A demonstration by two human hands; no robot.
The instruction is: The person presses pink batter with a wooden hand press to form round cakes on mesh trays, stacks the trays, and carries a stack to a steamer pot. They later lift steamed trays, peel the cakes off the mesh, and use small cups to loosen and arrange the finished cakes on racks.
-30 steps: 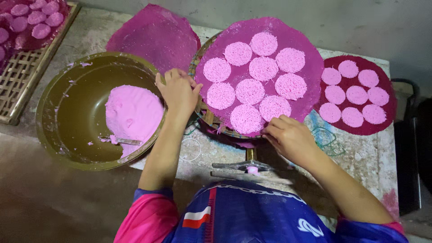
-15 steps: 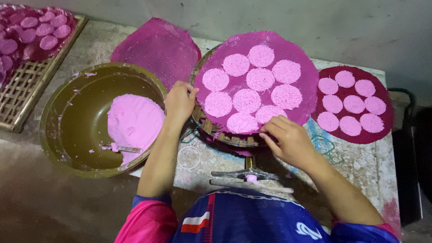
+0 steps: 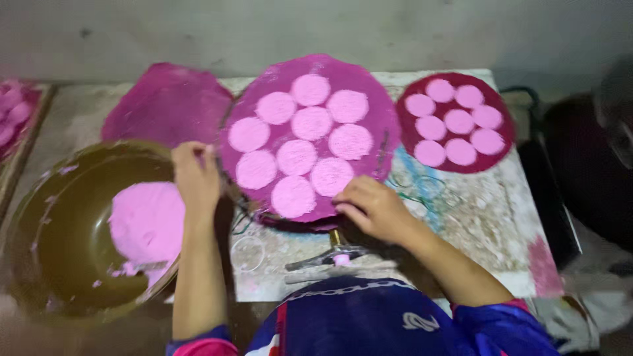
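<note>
Item: round magenta cloth-covered disc (image 3: 310, 138), centre of table, carrying 9 pale pink powder rounds (image 3: 297, 157) in a full cluster; it sits raised on a small metal stand (image 3: 336, 252) at the near edge. Left hand (image 3: 194, 177): fingers curled at the disc's left rim, apparently pinching the edge, though the exact grip cannot be told through the blur. Right hand (image 3: 372, 207): fingers bent, resting on the near right rim beside the nearest round, holding nothing separate that shows. Left of the disc: large brown-green round metal bowl (image 3: 66, 244) holding a heap of loose pink powder (image 3: 145, 224), roughly a third of the bowl floor covered. Far left: bare magenta cloth sheet (image 3: 165, 102), no rounds on it. Right: smaller dark red round disc (image 3: 455, 125) with 7 pink rounds. Far left edge: woven tray (image 3: 20, 132) with more pink pieces, partly cut off. Status, judged: centre disc appears filled; the bare sheet and the remaining powder suggest more rounds are left to form.
</note>
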